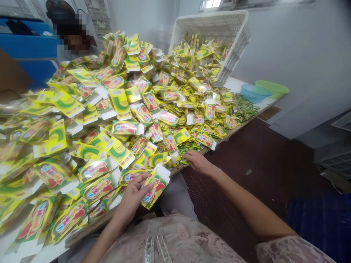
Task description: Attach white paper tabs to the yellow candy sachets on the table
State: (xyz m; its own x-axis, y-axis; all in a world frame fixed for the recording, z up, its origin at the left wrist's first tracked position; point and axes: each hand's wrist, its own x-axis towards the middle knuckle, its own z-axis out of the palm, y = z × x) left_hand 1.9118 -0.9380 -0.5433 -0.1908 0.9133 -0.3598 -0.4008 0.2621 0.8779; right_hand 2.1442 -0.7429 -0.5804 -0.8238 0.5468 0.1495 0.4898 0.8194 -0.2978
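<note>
Overlapping the table edge point(88, 229), held carton point(157, 186)

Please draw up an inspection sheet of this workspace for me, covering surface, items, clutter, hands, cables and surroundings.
Surface: table largely covered; part of its wooden edge shows on the near side.
Job's things: many yellow-green boxes, several with white flaps open; small packets toward the right.
Clutter: boxes heaped at all angles; white crate tipped, its opening toward the heap; blue basin and green basin at the far right end.
Hands: left hand holds one open-flapped box; right hand is at the packets by the edge, grip unclear.
Cables: nothing seen.
Surroundings: another person beyond the heap; dark floor; pale walls.
</note>
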